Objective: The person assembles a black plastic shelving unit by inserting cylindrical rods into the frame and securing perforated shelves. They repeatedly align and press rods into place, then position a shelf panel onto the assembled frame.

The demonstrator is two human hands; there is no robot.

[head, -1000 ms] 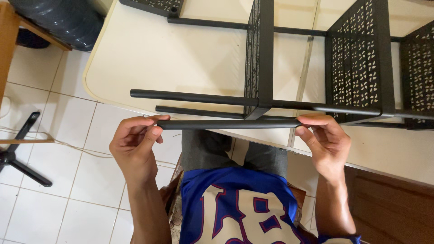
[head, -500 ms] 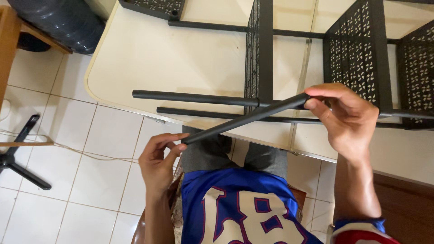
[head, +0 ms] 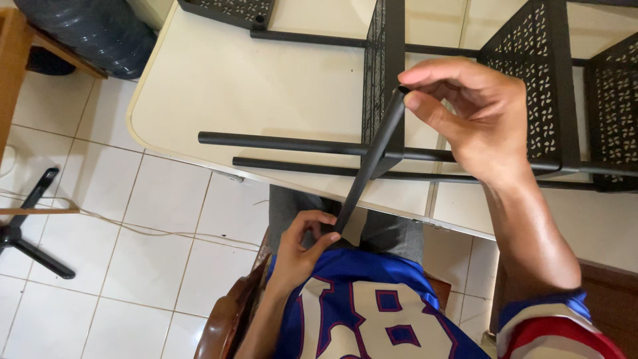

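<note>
Two hands hold one slim black metal rod (head: pixel 369 163), tilted: right hand (head: pixel 482 119) pinching its upper end, left hand (head: pixel 299 249) clamped on its lower end. Beyond that grip, a partly assembled black perforated-metal rack (head: pixel 558 86) lies on the cream tabletop (head: pixel 232 86), this rod not yet attached.

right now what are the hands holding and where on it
A black metal rod, gripped at both ends: the right hand pinches its upper tip, the left hand holds its lower end near the lap.

two hands (head: pixel 485 119), three black rods (head: pixel 372 156), one table (head: pixel 219 86)
</note>
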